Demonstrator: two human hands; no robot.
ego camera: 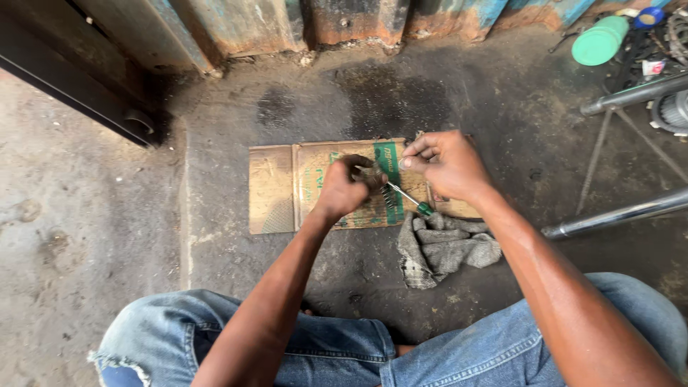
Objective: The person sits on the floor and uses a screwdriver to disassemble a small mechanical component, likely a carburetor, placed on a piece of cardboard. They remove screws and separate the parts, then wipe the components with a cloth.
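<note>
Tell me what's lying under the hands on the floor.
A flattened cardboard sheet lies on the stained concrete floor beneath the left hand and right hand. A grey rag overlaps its lower right corner. The hands hide its middle.

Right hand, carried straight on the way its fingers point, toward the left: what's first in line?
Likely the left hand and the small dark part it grips; the right hand sits close beside them. Below lies flattened cardboard. Depth is unclear.
</note>
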